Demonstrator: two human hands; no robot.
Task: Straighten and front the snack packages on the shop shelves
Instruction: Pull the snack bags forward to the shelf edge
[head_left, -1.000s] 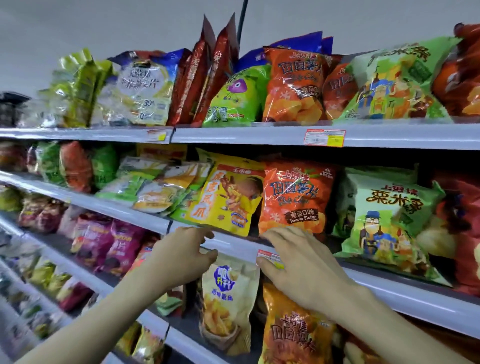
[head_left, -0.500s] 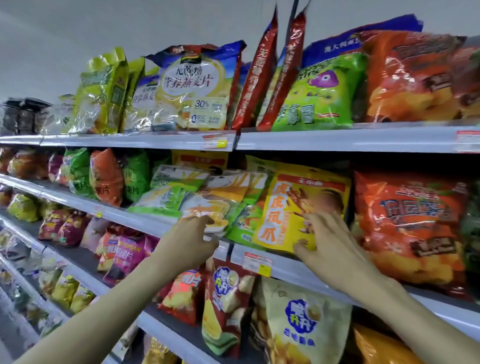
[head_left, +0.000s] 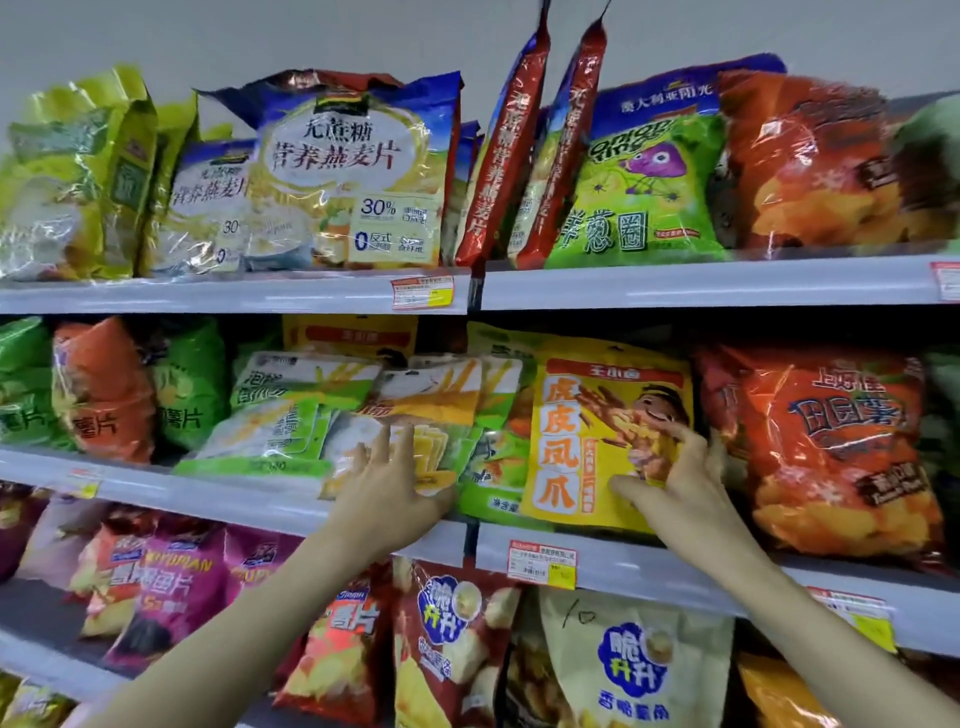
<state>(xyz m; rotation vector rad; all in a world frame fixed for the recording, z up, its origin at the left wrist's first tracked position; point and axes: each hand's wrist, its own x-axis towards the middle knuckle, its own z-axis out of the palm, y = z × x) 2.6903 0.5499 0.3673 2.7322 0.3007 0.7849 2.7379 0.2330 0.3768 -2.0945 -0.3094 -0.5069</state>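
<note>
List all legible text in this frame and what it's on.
"无蔗糖 营养燕麦片", "30%": blue oat bag, top shelf
"洋葱圈": green bag, top shelf
"虎皮凤爪": yellow packet
"田园薯": orange bag, middle shelf
"脆升升": beige bag
Price tags: too small to read.
</note>
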